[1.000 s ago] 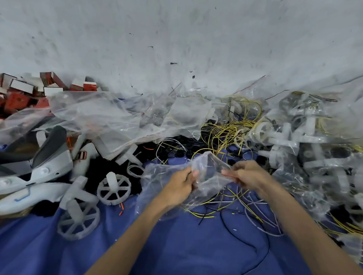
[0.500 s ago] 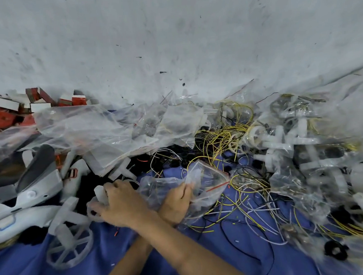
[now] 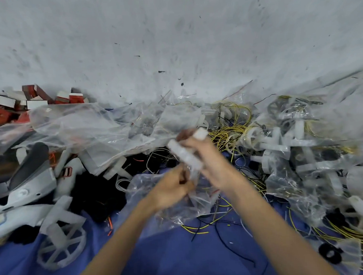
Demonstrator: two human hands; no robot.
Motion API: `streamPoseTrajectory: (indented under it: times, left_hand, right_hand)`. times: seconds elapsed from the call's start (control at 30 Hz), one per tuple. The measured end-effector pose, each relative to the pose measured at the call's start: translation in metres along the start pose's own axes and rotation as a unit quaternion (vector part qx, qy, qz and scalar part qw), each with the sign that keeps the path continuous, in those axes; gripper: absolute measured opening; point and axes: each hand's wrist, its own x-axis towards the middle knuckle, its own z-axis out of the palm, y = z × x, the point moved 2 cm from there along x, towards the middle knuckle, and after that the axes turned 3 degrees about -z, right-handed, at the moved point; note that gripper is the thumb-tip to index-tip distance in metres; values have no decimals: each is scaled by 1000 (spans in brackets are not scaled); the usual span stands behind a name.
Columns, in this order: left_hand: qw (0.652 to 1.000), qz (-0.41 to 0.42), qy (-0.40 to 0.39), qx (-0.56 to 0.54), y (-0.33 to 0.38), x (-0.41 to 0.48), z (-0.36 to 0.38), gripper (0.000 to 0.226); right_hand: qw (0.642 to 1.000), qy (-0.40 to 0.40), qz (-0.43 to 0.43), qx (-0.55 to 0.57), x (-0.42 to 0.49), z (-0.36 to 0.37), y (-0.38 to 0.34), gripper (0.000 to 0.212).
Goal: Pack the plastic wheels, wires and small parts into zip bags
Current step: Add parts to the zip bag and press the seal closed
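At frame centre, the right hand (image 3: pixel 207 159) grips a blurred white plastic part (image 3: pixel 184 153); just below, the left hand (image 3: pixel 172 187) pinches a clear zip bag (image 3: pixel 142 183).

Right hand (image 3: pixel 209 159), reaching across to the left pile half a sec ago, is now back at centre w/ a white plastic wheel (image 3: pixel 185 155) gripped, blurred, just above the zip bag (image 3: pixel 141 182) the left hand (image 3: pixel 173 187) pinches.
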Motion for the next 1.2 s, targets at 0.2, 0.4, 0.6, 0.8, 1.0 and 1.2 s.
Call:
streamPoseTrajectory:
  times: [0.2, 0.4, 0.6, 0.8, 1.0, 1.2]
  left_hand:
    - [998, 47, 11, 47, 51, 18, -41, 12]
    - [977, 122, 40, 173, 81, 12, -43, 18]
    - [960, 162, 70, 219, 78, 9, -23, 17]
    - [954, 230, 102, 165, 95, 0, -22, 21]
    - [923, 223, 98, 298, 101, -3, 8, 17]
    - [882, 281, 171, 336, 101, -4, 3, 32]
  right_hand:
    - [970, -84, 38, 224, -11, -71, -20, 46]
    - [991, -97, 84, -38, -12, -75, -14, 20]
    - [945, -174, 126, -247, -15, -63, -13, 27]
    - [951, -206, 127, -192, -24, -50, -15, 33]
    - [825, -171, 172, -511, -21, -38, -11, 21]
    - [957, 168, 98, 213, -22, -20, 19, 29]
